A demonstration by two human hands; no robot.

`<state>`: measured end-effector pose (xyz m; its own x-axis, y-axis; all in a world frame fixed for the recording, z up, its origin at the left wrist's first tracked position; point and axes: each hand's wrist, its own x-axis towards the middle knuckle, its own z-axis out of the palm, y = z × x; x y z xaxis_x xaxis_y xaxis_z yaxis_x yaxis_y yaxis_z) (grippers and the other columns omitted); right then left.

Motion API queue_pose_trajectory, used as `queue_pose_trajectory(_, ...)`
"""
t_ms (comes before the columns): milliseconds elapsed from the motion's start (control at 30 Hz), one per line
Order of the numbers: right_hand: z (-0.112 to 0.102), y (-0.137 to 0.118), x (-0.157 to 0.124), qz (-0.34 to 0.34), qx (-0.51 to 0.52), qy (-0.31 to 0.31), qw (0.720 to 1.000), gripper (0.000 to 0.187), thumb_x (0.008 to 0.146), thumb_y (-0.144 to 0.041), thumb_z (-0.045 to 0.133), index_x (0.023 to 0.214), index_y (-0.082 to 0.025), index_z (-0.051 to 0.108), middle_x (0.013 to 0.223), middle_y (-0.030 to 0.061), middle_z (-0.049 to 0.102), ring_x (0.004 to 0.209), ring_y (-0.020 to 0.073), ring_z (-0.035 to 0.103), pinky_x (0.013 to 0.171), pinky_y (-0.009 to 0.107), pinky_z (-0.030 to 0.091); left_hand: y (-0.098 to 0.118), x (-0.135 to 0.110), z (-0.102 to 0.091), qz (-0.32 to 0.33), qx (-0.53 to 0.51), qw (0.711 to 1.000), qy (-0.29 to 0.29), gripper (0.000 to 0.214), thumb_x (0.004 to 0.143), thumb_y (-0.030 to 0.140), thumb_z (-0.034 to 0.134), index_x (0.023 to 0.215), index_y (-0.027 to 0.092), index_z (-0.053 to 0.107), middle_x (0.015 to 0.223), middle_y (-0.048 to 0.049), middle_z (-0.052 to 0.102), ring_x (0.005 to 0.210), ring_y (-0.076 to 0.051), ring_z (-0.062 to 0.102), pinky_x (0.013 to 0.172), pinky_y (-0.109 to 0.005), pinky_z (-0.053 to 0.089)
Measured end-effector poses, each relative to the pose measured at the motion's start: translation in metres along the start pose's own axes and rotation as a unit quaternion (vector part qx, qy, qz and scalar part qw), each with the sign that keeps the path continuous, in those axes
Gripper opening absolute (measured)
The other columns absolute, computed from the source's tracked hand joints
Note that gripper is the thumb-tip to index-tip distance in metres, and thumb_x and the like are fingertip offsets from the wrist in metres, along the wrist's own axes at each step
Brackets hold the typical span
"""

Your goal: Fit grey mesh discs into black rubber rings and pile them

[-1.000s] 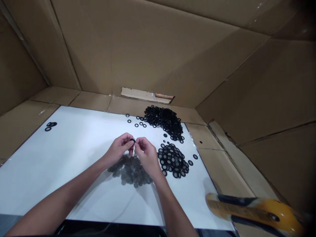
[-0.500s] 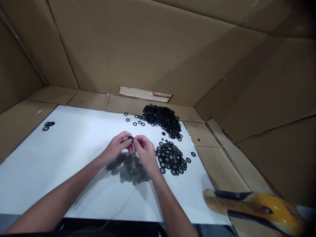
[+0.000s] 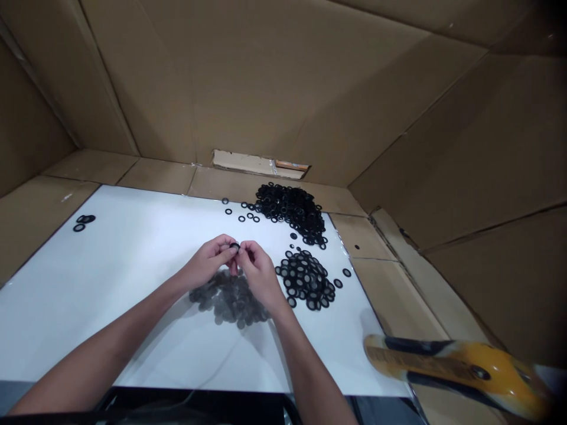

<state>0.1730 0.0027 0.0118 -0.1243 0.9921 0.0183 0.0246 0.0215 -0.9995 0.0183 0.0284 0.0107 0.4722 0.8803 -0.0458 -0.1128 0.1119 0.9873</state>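
Between the fingertips of both hands is a small black rubber ring (image 3: 234, 245), held above the middle of the white board. My left hand (image 3: 212, 258) pinches its left side; my right hand (image 3: 257, 265) has thumb and fingers closed on its right side. Whether a disc sits inside the ring is hidden by the fingers. Just below the hands lies a heap of thin grey mesh discs (image 3: 230, 301). To the right of my right hand is a pile of black rings with grey discs in them (image 3: 305, 277).
A larger heap of plain black rings (image 3: 290, 209) lies at the back right, with several loose ones beside it. A few rings (image 3: 84, 222) sit far left on the white board (image 3: 133, 254). Cardboard walls (image 3: 248, 82) enclose the board. A yellow and black tool (image 3: 443, 366) lies front right.
Both hands stay on the black ring with only slight finger movement. The view has shifted a little; the piles look the same.
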Motion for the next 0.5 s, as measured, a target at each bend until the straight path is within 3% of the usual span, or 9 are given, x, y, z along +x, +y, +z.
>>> queue_pose_trajectory(300,0.0011,-0.0024,-0.0022,-0.032,-0.053,0.032,0.998,0.012,0.096,-0.031,0.05,0.086,-0.023,0.051,0.069,-0.0029,0.06,0.064,0.0163,0.06,0.066,0.03,0.048,-0.0037,0.0009,0.0088,0.009,-0.037,0.997,0.062,0.015,0.091,0.033,0.061,0.092,0.018,0.058,0.066,0.0032,0.062,0.061,-0.013,0.06,0.065,-0.026,0.047)
queue_pose_trajectory(500,0.003,-0.0026,-0.0034,-0.062,-0.123,0.1,0.985,0.014,0.094,-0.032,0.055,0.088,-0.022,0.061,0.075,0.0008,0.063,0.071,0.0176,0.059,0.072,0.031,0.047,-0.0045,-0.0018,0.0052,0.043,0.015,0.997,0.056,0.019,0.094,0.039,0.056,0.097,0.02,0.053,0.07,0.0032,0.06,0.066,-0.015,0.06,0.071,-0.029,0.048)
